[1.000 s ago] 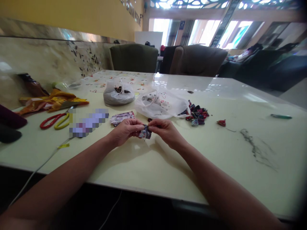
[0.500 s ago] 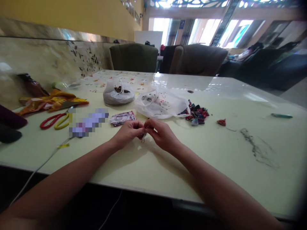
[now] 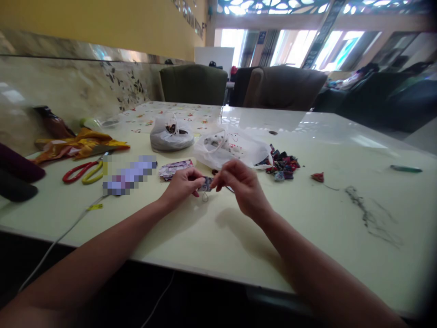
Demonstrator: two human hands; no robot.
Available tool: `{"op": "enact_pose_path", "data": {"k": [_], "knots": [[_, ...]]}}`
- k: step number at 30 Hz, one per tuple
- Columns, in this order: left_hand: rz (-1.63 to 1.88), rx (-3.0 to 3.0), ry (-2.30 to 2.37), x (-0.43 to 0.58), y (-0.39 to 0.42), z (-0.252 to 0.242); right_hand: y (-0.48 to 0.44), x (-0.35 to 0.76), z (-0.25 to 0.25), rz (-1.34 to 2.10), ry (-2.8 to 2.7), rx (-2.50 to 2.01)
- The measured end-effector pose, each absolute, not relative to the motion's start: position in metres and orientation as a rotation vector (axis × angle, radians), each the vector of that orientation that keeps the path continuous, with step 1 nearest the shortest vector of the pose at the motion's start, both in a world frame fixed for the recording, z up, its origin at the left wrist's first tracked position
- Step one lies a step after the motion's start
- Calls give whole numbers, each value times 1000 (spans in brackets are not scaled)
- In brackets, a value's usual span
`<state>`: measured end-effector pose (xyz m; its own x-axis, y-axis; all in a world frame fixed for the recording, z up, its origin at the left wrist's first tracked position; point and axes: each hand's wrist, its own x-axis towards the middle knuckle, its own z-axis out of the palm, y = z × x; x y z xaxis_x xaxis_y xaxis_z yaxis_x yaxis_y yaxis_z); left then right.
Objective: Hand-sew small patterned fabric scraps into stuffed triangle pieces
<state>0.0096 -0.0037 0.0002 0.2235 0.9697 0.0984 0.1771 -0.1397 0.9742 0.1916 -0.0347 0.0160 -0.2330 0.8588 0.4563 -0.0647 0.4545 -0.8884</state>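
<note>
Between the thumb and fingers of my left hand (image 3: 178, 187) is a small dark patterned fabric piece (image 3: 205, 184), held above the table. A thin thread loop (image 3: 205, 197) hangs below it. My right hand (image 3: 243, 186) is closed in a pinch at the fabric's right edge; whatever lies between its fingertips is too small to make out. A thin dark line shows under the right fingers. Just behind my left hand lies a stack of patterned cloth (image 3: 175, 169). Beyond my right hand, a white plastic bag (image 3: 235, 150) lies beside a pile of small fabric pieces (image 3: 284, 164).
Scissors (image 3: 80, 172) with red and yellow handles lie left, near a yellow wrapper (image 3: 83, 142) and a pixelated strip (image 3: 129, 175) with a cable. A second plastic bag (image 3: 170, 139) stands farther back. Rightward are a red fabric piece (image 3: 317, 176), tangled thread (image 3: 362, 207) and a green pen-like object (image 3: 406, 168).
My hands were together at the fingertips. My right hand has shifted right and up with its wrist turned, and the fabric piece between the hands now shows more. The view has shifted slightly.
</note>
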Motion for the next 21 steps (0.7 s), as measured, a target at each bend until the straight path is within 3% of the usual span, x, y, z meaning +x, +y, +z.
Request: {"op": "enact_pose_path", "data": {"k": [3, 7, 21], "knots": [[1118, 1326, 1104, 3, 5, -2, -23, 205, 18, 1244, -1288, -662], [1231, 1233, 1130, -7, 18, -3, -6, 224, 21, 1182, -1087, -618], [1509, 1086, 1314, -30, 52, -13, 29, 286, 11, 233, -865, -944]]}}
